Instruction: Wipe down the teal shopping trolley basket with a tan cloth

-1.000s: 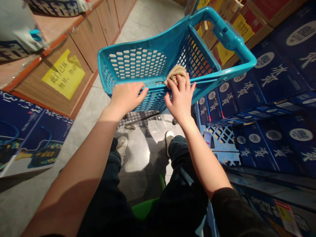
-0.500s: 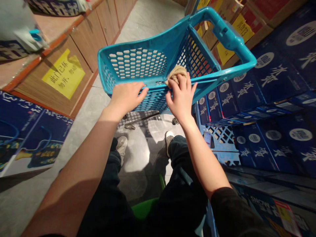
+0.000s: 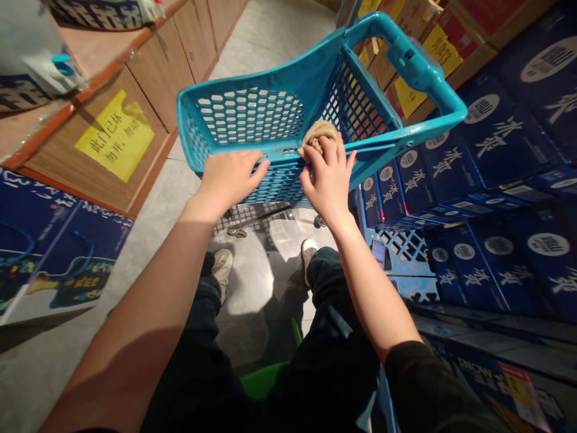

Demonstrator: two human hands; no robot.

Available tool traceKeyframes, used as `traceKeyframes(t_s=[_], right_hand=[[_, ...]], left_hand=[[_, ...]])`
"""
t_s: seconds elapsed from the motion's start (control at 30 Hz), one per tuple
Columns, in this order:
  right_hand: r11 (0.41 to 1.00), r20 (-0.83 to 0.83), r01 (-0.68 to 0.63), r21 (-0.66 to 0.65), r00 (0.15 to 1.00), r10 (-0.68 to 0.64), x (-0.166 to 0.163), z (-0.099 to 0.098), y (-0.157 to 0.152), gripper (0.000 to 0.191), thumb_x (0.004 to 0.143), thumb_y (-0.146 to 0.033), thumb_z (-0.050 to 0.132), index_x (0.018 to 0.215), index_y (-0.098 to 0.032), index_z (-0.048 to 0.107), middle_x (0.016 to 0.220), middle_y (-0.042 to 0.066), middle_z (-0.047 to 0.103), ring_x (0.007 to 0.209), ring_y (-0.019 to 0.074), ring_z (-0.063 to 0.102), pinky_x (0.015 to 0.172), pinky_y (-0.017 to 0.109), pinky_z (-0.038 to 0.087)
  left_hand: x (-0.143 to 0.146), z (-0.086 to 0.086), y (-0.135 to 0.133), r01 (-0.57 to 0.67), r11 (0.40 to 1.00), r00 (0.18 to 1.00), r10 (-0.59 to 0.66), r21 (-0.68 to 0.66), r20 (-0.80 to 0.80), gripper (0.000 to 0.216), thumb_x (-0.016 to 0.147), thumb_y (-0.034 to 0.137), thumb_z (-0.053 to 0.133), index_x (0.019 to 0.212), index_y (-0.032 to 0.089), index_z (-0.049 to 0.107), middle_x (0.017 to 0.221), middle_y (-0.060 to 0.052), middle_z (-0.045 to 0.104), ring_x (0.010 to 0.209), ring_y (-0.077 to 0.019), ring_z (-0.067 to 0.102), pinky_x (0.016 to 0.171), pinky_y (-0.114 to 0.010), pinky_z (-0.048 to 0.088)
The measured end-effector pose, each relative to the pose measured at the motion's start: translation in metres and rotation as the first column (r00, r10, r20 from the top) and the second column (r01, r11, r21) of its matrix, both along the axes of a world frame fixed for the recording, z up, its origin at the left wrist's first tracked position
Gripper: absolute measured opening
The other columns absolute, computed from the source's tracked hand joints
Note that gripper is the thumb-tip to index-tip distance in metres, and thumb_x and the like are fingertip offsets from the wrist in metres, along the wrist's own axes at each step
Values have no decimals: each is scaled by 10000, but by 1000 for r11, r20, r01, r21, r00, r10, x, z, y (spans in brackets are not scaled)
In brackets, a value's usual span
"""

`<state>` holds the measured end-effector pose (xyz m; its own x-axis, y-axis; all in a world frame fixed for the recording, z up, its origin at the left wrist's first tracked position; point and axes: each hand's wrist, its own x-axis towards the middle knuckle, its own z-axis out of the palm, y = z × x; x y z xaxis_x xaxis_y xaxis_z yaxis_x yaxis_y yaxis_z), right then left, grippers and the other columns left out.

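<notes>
A blue plastic shopping cart (image 3: pixel 270 81) with perforated sides stands crosswise in front of me, its handle to the right. My left hand (image 3: pixel 229 175) is closed over the near rim, fingers hooked inside the basket and thumb lying along the outer edge. A crumpled beige cloth (image 3: pixel 319 133) is pressed against the same rim farther right. On that cloth rests my right hand (image 3: pixel 330 180), its fingers bent over it and its thumb on the outer side of the rim. The fingertips of both hands are partly hidden by the rim or the cloth.
Stacked blue cartons (image 3: pixel 496 132) line the right side, beside a blue plastic pallet (image 3: pixel 406 258) with a phone (image 3: pixel 378 252) on it. Wooden cabinets (image 3: pixel 157 54) with a yellow paper sign (image 3: pixel 115 135) run along the left. Part of a green seat (image 3: pixel 264 380) shows beneath me.
My right hand and the cloth have shifted slightly left along the rim. My left hand stays at the same place on the cart.
</notes>
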<state>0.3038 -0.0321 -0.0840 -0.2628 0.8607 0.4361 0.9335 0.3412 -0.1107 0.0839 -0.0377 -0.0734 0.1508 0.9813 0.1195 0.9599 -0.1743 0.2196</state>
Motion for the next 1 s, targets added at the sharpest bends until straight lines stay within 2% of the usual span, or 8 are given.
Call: traceKeyframes(t_s=[0.1,0.17,0.4,0.53,0.67,0.77,0.9,1.0], right_hand=[[992,26,-116,-58,993,118,-16,1,-11,572,989,-215,502,1547,-280,609,1718,106,506,1696,393,289,1344,826,136],[987,38,-139,-76,989,142,-19,4,-12,564,999,-212,489,1544,-294,613,1715,91,512,1694,376,302,1350,821,105],[998,-50,57,15,997,-56,13,4,9,489,1000,-215,473,1440,-295,671,1678,109,551,1669,418,344,1295,896,101],[1000,-3,-8,-29,1000,8,-5,2,-4,530,990,-221,477,1493,-261,639,1710,123,509,1695,413,290,1326,846,154],[992,55,-106,-67,992,110,-22,3,-14,565,992,-221,501,1545,-282,597,1727,99,495,1701,382,285,1345,823,109],[998,27,-48,-32,998,49,-11,5,-5,506,1006,-227,503,1488,-304,636,1700,100,529,1689,383,311,1326,854,86],[996,14,85,-13,996,-84,9,5,9,486,1003,-217,493,1451,-311,654,1697,106,524,1685,402,312,1296,889,116],[998,16,63,-26,998,-63,3,4,3,513,991,-212,496,1477,-287,645,1713,118,505,1695,410,285,1305,874,147]], left_hand=[[0,-1,0,0,1000,1000,0,12,2,540,1120,482,307,1251,189,741,1254,-178,783,1205,-393,721,902,-422,488],[0,-1,0,5,1000,1000,-5,22,2,538,1120,474,305,1246,187,742,1246,-177,785,1185,-387,725,898,-420,488],[-1,0,0,15,1000,1000,-15,6,5,544,1118,484,306,1269,188,736,1253,-180,781,1170,-384,724,884,-420,490],[0,0,0,6,1000,1000,-6,-1,6,555,1116,484,296,1266,186,740,1261,-189,777,1189,-396,722,888,-431,491],[0,0,0,6,1000,1000,-7,13,4,546,1117,483,296,1249,192,739,1256,-182,782,1183,-386,722,880,-423,488],[0,1,-1,1,1000,1000,-1,-1,7,537,1119,485,303,1261,194,732,1277,-177,778,1195,-385,717,891,-423,488],[0,1,-1,5,1000,1000,-5,-11,6,542,1121,484,296,1278,189,724,1286,-178,775,1193,-387,716,896,-425,486],[-1,0,0,14,1000,1000,-14,9,8,545,1121,490,293,1261,194,728,1269,-169,782,1172,-370,721,885,-412,483]])
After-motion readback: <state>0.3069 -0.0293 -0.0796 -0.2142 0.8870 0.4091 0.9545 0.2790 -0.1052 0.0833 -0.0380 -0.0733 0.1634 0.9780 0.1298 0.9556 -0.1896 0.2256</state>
